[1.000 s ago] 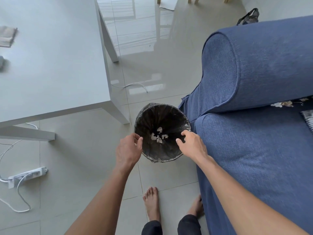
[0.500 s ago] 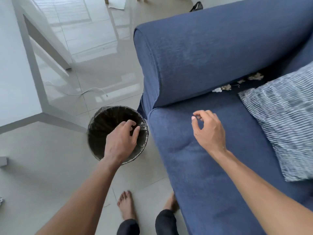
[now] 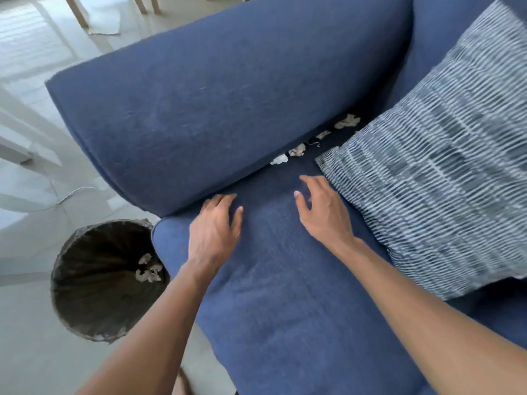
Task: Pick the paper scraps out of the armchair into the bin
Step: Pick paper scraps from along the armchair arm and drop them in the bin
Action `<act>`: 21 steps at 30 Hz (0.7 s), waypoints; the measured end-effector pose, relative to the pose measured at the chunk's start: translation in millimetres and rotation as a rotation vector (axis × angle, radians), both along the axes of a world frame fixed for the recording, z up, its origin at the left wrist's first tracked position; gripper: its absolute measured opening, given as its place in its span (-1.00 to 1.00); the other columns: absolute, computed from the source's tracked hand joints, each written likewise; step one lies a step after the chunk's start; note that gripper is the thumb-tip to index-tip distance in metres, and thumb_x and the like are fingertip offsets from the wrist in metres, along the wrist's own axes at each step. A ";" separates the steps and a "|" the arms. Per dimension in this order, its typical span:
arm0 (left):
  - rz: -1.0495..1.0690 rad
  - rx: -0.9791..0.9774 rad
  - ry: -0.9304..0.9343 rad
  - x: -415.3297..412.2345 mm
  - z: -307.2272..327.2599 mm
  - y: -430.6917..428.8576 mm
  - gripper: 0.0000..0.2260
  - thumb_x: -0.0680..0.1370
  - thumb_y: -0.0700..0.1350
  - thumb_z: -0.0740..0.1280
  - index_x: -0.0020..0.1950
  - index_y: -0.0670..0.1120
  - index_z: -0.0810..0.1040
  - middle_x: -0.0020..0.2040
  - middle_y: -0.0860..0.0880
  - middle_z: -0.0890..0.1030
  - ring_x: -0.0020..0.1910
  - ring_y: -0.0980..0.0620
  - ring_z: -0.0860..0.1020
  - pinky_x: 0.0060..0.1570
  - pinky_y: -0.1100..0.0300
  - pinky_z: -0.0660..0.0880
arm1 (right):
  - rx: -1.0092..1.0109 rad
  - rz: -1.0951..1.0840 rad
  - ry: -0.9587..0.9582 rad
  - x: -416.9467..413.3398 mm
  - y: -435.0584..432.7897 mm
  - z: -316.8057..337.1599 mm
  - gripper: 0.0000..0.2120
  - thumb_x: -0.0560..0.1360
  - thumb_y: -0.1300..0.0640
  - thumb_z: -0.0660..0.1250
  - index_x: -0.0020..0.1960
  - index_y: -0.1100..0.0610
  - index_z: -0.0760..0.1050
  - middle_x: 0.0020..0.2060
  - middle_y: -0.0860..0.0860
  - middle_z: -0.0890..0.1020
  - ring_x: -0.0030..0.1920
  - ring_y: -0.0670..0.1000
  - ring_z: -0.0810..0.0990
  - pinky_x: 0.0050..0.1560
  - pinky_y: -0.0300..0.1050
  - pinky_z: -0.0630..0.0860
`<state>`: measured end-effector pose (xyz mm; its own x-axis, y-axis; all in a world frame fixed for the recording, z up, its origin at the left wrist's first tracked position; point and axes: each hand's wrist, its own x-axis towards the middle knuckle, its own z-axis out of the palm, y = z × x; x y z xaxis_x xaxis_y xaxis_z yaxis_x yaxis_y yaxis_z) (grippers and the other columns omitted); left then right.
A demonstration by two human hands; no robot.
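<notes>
Several crumpled paper scraps (image 3: pixel 298 151) lie in the crease between the blue armchair's seat (image 3: pixel 285 266) and its armrest (image 3: pixel 214 104); the farthest one (image 3: pixel 347 121) sits by the cushion's corner. My left hand (image 3: pixel 214 232) is over the seat's front left, fingers spread, holding nothing, its fingertips at the armrest's base. My right hand (image 3: pixel 322 215) hovers open over the seat, fingertips a short way below the nearest white scrap (image 3: pixel 279 159). The round bin (image 3: pixel 71 280) with a black liner stands on the floor left of the seat, with a few scraps (image 3: pixel 148 270) inside.
A blue-and-white striped cushion (image 3: pixel 442 166) leans on the seat's right side, close to my right hand and the scraps. A white table leg (image 3: pixel 25 143) and a thin white cable (image 3: pixel 74 192) are on the glossy tiled floor at left. Wooden chair legs (image 3: pixel 79 10) stand at the far top.
My view swung right from the bin to the armchair. Both hands left the bin's rim and moved over the seat, the right one nearing the scraps in the crease.
</notes>
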<state>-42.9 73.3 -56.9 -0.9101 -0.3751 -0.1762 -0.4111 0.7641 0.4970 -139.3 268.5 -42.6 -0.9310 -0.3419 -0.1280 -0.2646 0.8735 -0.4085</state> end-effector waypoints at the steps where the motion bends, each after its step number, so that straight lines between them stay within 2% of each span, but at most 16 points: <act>1: 0.009 0.005 0.006 -9.8 0.3 5.9 -0.66 0.65 0.01 0.25 0.38 -0.07 0.52 0.29 -0.01 0.58 0.23 -0.06 0.54 0.07 0.04 0.52 | 0.005 0.003 -0.017 -11.6 -1.2 0.2 -0.58 0.65 -0.01 0.21 0.45 0.16 0.40 0.28 0.03 0.50 -0.02 0.05 0.63 0.04 -0.01 0.53; 5: 0.024 0.047 0.032 -49.5 -0.8 26.5 -0.68 0.63 -0.03 0.26 0.35 -0.07 0.55 0.27 0.01 0.60 0.14 -0.05 0.60 0.00 0.07 0.55 | 0.037 -0.064 -0.083 -55.1 -10.4 0.3 -0.60 0.64 0.05 0.23 0.40 0.24 0.43 0.27 0.12 0.49 0.17 0.12 0.57 0.11 -0.01 0.52; 7: 0.044 0.079 0.029 -66.5 -4.7 34.2 -0.68 0.63 -0.03 0.26 0.35 -0.07 0.55 0.26 -0.02 0.61 0.12 -0.07 0.61 0.01 0.06 0.56 | 0.050 -0.112 -0.113 -73.0 -16.8 -5.5 -0.72 0.62 0.10 0.26 0.21 0.27 0.51 0.12 0.16 0.53 0.11 0.16 0.58 0.08 0.03 0.55; 9: 0.072 0.111 0.006 -80.5 -11.4 41.5 -0.67 0.63 -0.01 0.26 0.36 -0.06 0.53 0.26 -0.04 0.60 0.14 -0.08 0.60 0.06 0.04 0.55 | 0.074 -0.148 -0.156 -88.2 -21.2 -14.5 -0.81 0.59 0.14 0.27 0.07 0.27 0.51 0.00 0.18 0.58 0.00 0.19 0.60 -0.05 0.03 0.56; 11: 0.128 0.138 -0.024 -92.5 -20.0 48.1 -0.67 0.63 0.02 0.26 0.36 -0.06 0.53 0.24 -0.05 0.60 0.18 -0.08 0.58 0.10 0.03 0.52 | 0.063 -0.192 -0.200 -101.6 -23.6 -24.0 -0.84 0.56 0.15 0.28 0.06 0.24 0.51 -0.07 0.19 0.63 -0.07 0.22 0.63 -0.14 0.04 0.58; 14: 0.270 0.163 -0.095 -113.7 -29.6 58.4 -0.63 0.61 0.11 0.28 0.34 -0.02 0.56 0.12 -0.08 0.66 0.14 -0.14 0.60 0.06 0.04 0.48 | 0.056 -0.264 -0.192 -113.5 -25.1 -37.3 -0.83 0.55 0.15 0.28 0.09 0.21 0.53 -0.06 0.20 0.65 -0.06 0.23 0.64 -0.14 0.04 0.60; 18: 0.434 0.155 -0.170 -138.1 -32.3 72.8 -0.61 0.54 0.21 0.34 0.22 -0.02 0.62 0.08 -0.12 0.68 0.09 -0.18 0.62 -0.05 0.06 0.43 | 0.040 -0.321 -0.129 -120.7 -33.1 -49.4 -0.80 0.54 0.12 0.32 0.11 0.18 0.55 -0.04 0.19 0.67 -0.03 0.22 0.65 -0.16 -0.02 0.57; 21: 0.535 0.191 -0.189 -155.6 -35.7 81.4 -0.56 0.48 0.30 0.36 0.11 -0.03 0.65 0.05 -0.12 0.67 0.05 -0.17 0.63 -0.05 0.06 0.48 | -0.079 -0.460 -0.084 -127.2 -34.4 -50.9 -0.83 0.50 0.20 0.32 0.07 0.20 0.57 -0.07 0.18 0.68 -0.06 0.20 0.66 -0.12 0.00 0.61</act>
